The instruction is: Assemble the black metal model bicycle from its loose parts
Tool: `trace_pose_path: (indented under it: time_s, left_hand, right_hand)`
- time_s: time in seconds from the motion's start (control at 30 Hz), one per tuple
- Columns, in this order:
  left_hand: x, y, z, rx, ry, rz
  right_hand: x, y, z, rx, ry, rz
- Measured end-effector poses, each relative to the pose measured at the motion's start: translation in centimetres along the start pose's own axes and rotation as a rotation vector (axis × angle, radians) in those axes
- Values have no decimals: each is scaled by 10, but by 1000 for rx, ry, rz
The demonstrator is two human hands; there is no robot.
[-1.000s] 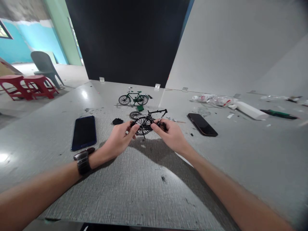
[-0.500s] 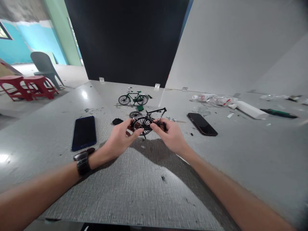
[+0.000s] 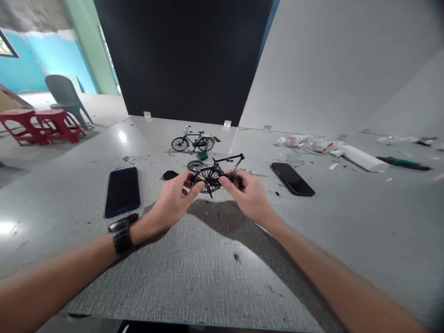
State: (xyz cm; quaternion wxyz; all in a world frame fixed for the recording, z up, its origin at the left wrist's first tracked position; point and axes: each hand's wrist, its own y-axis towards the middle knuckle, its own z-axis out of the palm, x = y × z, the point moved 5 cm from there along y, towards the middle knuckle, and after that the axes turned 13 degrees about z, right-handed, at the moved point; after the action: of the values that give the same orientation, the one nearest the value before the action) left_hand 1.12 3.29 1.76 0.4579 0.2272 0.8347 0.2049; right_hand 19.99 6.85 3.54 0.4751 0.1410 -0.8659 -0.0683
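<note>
Between both hands, just above the table, is a black model bicycle frame (image 3: 227,167) with one spoked wheel fitted at its left end. My left hand (image 3: 178,194) pinches that wheel (image 3: 209,175) and its mudguard between thumb and fingers. Around the crank and lower tubes, my right hand (image 3: 246,192) is closed, its thumb on the near side. A loose black wheel (image 3: 196,165) lies just behind the frame. Left of it rests a small black part (image 3: 170,175). Small silver parts (image 3: 247,171) lie behind my right hand.
Farther back stands a green model bicycle (image 3: 194,142), with a small green block (image 3: 202,156) in front. A blue phone (image 3: 122,192) lies left and a dark phone (image 3: 292,179) right. Plastic wrapping (image 3: 312,143), a white box-like piece (image 3: 364,158) and a green pen-like tool (image 3: 404,163) lie far right.
The frame has tilted slightly, its right end a little higher. Both hands keep their grip in nearly the same place. The whole view has shifted slightly.
</note>
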Motion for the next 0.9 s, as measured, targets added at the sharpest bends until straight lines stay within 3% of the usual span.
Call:
trace_pose_path:
  time_s: [0.6, 0.9]
  left_hand:
    - [3, 1, -4, -70, -19, -32]
    - [0, 1, -1, -5, -8, -10]
  right_hand:
    - [-1, 1, -3, -25, 6, -4]
    - [1, -1, -2, 0, 30, -8]
